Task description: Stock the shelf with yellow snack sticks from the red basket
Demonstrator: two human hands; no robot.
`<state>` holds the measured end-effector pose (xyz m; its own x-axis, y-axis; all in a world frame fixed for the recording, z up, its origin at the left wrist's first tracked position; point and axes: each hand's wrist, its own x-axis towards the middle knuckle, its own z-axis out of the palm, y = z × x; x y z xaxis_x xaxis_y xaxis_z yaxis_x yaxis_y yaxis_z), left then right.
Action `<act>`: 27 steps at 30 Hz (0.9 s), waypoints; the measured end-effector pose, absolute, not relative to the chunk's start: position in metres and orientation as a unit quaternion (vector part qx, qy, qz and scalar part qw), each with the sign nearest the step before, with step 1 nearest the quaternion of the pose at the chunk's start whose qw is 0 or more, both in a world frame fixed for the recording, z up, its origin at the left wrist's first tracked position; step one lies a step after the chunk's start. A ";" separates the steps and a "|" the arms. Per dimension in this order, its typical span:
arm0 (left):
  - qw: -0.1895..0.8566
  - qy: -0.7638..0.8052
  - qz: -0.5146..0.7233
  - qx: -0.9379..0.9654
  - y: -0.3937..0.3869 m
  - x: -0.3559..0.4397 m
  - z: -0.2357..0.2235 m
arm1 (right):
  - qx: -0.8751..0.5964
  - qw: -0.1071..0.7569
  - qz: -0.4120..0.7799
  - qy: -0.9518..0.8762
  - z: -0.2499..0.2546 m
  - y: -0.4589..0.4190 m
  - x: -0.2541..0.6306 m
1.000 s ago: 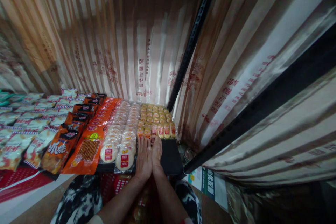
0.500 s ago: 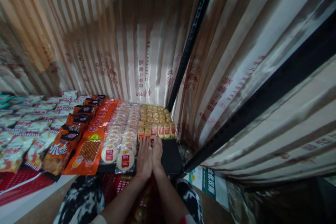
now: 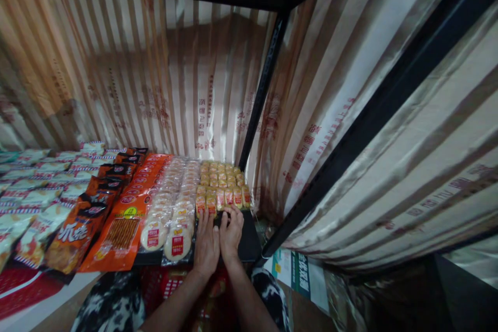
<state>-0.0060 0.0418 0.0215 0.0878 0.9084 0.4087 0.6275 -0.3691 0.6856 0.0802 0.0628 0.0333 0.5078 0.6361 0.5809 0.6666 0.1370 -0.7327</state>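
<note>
Small gold-wrapped snack packets (image 3: 222, 176) stand in rows at the right end of the black shelf (image 3: 249, 244), the front ones with red labels. My left hand (image 3: 206, 243) is open, palm down, its fingertips at the two left packets of the front row. Beside it, my right hand (image 3: 232, 231) is open with its fingers slightly bent, the tips against the lower edge of the front packets. Neither hand is wrapped round anything. Left of my hands lie two columns of clear-wrapped round rice crackers (image 3: 179, 241) with red labels.
Further left are orange bags of stick snacks (image 3: 124, 233), black-and-orange snack bags (image 3: 75, 233) and white snack bags (image 3: 41, 231). A black post (image 3: 260, 98) and a slanted black beam (image 3: 342, 150) frame the printed curtain (image 3: 182, 93). Below the shelf is a red basket (image 3: 171, 285).
My hands, side by side and touching before, now have a small gap between them. The right hand's fingers have spread. The view has shifted, so the shelf appears slightly lower and further left.
</note>
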 end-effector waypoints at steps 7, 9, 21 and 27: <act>-0.008 0.536 0.348 0.769 0.050 0.001 0.039 | -0.697 0.465 -0.096 -0.538 0.038 0.071 0.104; -0.032 0.556 0.335 0.760 0.057 0.005 0.040 | -0.722 0.427 -0.101 -0.535 0.037 0.075 0.108; -0.047 0.559 0.308 0.768 0.077 0.016 0.032 | -0.779 0.308 -0.068 -0.542 0.030 0.086 0.112; -0.040 0.554 0.301 0.775 0.078 0.015 0.034 | -0.775 0.313 -0.073 -0.544 0.031 0.085 0.110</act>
